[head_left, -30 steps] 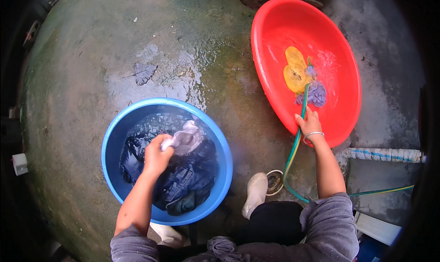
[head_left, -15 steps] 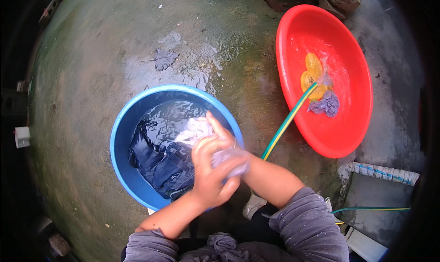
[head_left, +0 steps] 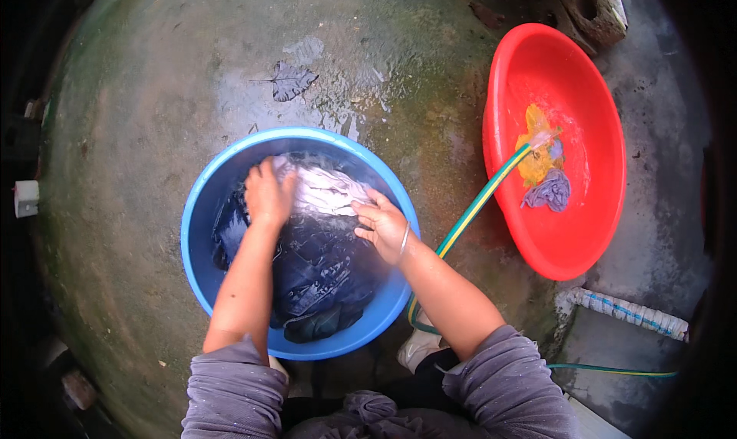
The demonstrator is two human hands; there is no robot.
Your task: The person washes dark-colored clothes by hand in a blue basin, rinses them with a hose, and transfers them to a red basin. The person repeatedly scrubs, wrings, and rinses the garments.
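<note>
Head view half-hides left fingers (head_left: 266,168), grip unclear; right fingers (head_left: 369,212), loosely parted, touch the pale cloth (head_left: 328,192).

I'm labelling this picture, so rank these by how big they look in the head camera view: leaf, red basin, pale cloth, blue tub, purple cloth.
Largest to smallest:
1. Blue tub
2. Red basin
3. Pale cloth
4. Purple cloth and leaf: too alike to rank
</note>
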